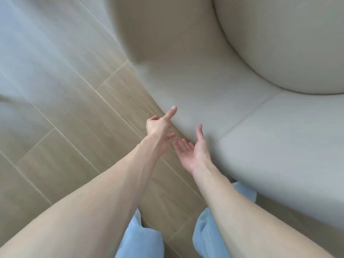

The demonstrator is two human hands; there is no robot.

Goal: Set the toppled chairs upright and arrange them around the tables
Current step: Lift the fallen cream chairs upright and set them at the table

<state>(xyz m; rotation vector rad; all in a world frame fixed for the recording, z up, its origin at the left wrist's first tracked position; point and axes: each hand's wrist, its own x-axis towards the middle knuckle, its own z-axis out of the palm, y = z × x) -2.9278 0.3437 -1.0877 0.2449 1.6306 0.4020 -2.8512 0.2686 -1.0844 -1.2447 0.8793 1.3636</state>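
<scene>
A large beige upholstered chair [232, 101] with a curved shell and a seam fills the right and top of the head view, seemingly lying on its side on the floor. My left hand [160, 127] hovers at the chair's curved edge, index finger extended, other fingers loosely curled, holding nothing. Just to its right, my right hand [193, 148] is palm up with fingers spread, close to the chair's surface, also holding nothing. Whether either hand touches the chair is unclear. No table is in view.
Wood-look floor tiles [70, 127] with pale grout lines cover the left half. My legs in light blue trousers [141, 237] stand at the bottom, close to the chair's edge.
</scene>
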